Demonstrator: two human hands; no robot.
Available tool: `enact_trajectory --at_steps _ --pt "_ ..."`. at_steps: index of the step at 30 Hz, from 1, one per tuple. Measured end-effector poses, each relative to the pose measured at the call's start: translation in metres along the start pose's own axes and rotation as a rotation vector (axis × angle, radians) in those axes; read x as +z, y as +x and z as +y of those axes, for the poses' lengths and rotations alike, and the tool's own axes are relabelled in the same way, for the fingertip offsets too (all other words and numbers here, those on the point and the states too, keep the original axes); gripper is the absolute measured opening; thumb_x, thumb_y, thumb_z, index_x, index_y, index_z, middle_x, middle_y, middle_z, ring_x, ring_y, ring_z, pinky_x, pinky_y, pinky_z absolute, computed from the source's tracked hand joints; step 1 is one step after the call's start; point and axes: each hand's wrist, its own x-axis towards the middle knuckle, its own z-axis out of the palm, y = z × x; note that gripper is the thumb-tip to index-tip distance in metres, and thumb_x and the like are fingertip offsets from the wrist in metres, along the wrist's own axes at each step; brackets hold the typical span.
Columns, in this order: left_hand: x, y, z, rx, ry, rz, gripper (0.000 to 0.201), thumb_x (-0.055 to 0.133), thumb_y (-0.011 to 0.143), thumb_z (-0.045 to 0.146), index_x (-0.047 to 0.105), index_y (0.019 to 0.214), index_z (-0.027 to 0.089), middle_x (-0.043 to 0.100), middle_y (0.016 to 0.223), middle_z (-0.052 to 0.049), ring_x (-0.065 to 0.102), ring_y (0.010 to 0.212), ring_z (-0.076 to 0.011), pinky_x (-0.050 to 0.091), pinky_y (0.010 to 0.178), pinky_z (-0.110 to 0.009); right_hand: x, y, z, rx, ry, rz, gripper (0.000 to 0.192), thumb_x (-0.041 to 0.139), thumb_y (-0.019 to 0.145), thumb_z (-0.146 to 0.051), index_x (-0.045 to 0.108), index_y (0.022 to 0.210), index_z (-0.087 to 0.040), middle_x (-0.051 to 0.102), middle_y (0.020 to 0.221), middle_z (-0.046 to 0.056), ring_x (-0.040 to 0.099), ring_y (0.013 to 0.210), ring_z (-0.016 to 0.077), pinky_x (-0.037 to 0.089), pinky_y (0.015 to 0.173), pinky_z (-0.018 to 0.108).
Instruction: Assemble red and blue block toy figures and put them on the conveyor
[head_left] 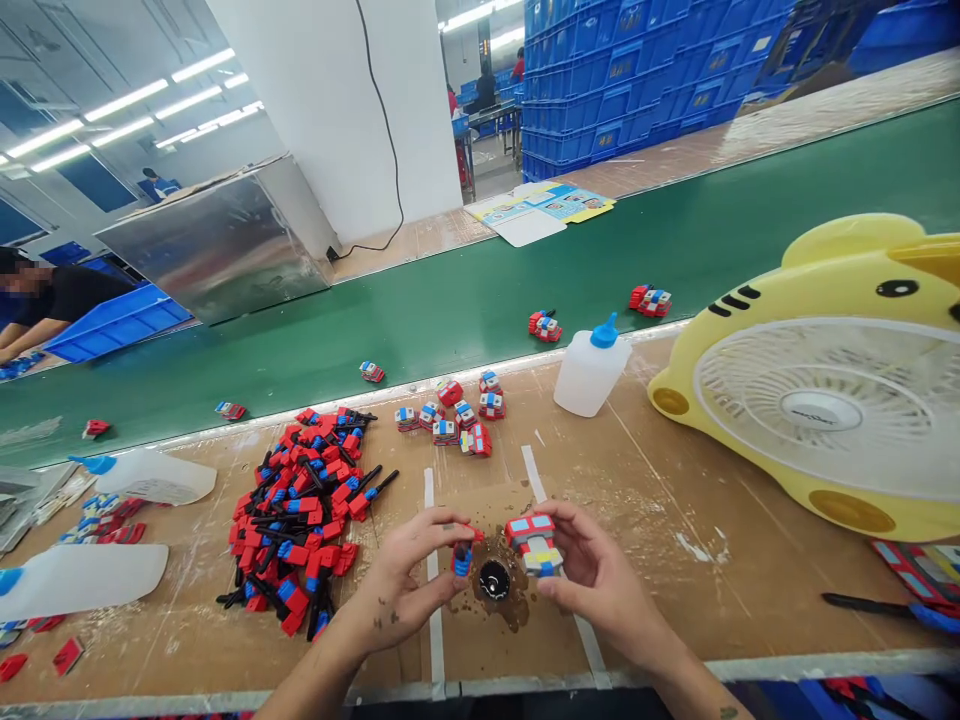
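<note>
My left hand [409, 575] is closed on a small toy arm piece [462, 558], red with a blue end, held between thumb and fingers. Opposite it, my right hand [600, 570] grips a red, white and blue toy body [535, 545], with a yellow strip on its front. Between the hands, a small dark round dish [493, 580] with shiny liquid sits on the wet-stained cardboard tabletop [652, 610]. Left of my left hand spreads a heap of red, blue and black toy arms [300, 530]. Several toy bodies [450, 420] stand beyond the hands.
A white bottle with a blue nozzle [592, 370] stands behind; two more bottles lie at left. A yellow duck-shaped fan [817, 390] fills the right. The green conveyor belt [450, 310] carries scattered toy bodies. A person [75, 300] works at far left beside a blue crate.
</note>
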Motion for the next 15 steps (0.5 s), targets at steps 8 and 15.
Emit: enact_trajectory --at_steps 8,15 --pt "0.020 0.016 -0.007 -0.136 -0.275 0.182 0.037 0.070 0.088 0.036 0.067 0.122 0.024 0.067 0.122 -0.009 0.064 0.113 -0.0255 0.052 0.100 -0.037 0.013 0.007 -0.003 -0.133 -0.343 0.033 0.052 0.082 0.076 -0.022 0.058 0.122 -0.028 0.065 0.123 0.008 0.061 0.117 0.0281 0.049 0.103 0.042" --pt "0.053 0.037 -0.009 -0.230 -0.124 0.268 0.044 0.057 0.094 0.038 0.057 0.134 0.021 0.066 0.125 -0.010 0.056 0.127 -0.0276 0.046 0.109 -0.044 0.025 0.028 -0.014 -0.520 -0.849 0.133 0.051 0.072 0.084 -0.020 0.056 0.131 -0.031 0.066 0.122 0.008 0.064 0.111 0.0303 0.054 0.094 0.043"
